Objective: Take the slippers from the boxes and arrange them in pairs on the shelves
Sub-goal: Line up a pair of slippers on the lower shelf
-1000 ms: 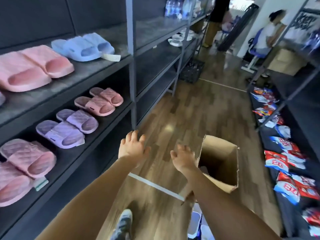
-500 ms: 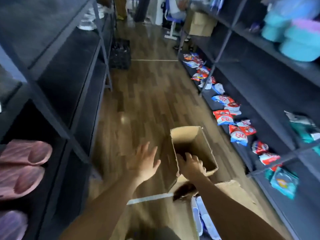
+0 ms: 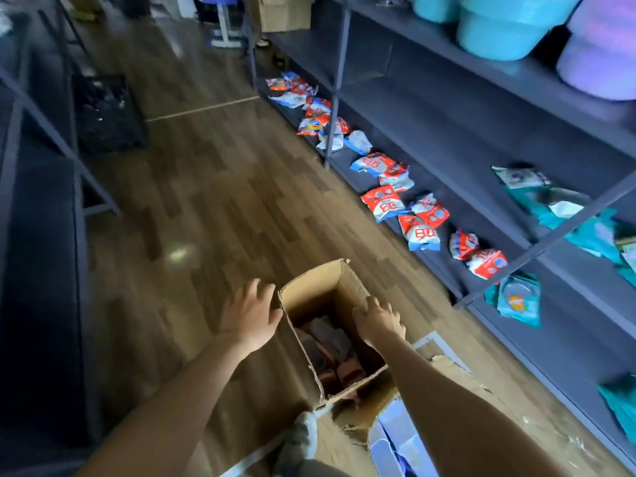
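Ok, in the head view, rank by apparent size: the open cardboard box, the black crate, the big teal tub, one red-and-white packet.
1. cardboard box, nearest the camera.
2. teal tub and black crate, about alike: tub cropped by the frame, crate farther off, so unranked.
3. red-and-white packet.

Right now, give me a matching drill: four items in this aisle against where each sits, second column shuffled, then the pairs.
1 slippers
2 black crate
3 red-and-white packets
4 lilac rounded bundle

A upper right shelf
B inside the cardboard box
C floor, beside the left shelving
D bottom right shelf

Pairs: 1-B, 2-C, 3-D, 4-A
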